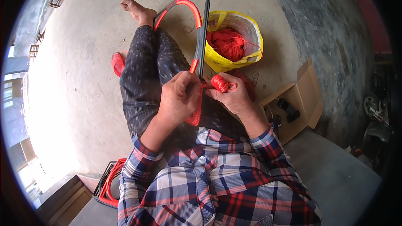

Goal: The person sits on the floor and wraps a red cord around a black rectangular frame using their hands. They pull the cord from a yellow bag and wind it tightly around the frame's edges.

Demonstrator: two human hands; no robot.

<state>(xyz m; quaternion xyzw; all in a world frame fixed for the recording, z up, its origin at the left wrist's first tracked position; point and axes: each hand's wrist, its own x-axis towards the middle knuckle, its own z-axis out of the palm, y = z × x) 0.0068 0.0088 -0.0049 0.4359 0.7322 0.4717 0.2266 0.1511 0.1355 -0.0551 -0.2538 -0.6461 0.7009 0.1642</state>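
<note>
Above my lap, my left hand (178,98) is closed round the lower end of a black frame (208,8) with an angular outer edge and a curved inner bar. Red cord wraps part of that curved bar (188,4). Below my left fingers hangs a strip of red cordwork (194,119). My right hand (234,97) is closed on a small wound bundle of red cord (220,83), whose top bulges out above the thumb. Both hands are close together beside the frame, and the fingertips partly hide where cord and frame meet.
Beyond my right hand, a yellow bag (260,37) holds a tangled heap of red cord (229,44). An open cardboard box (310,96) with black items sits at right. More black frames with red cord (111,182) lie at lower left. A red shoe (118,63) rests beside my leg.
</note>
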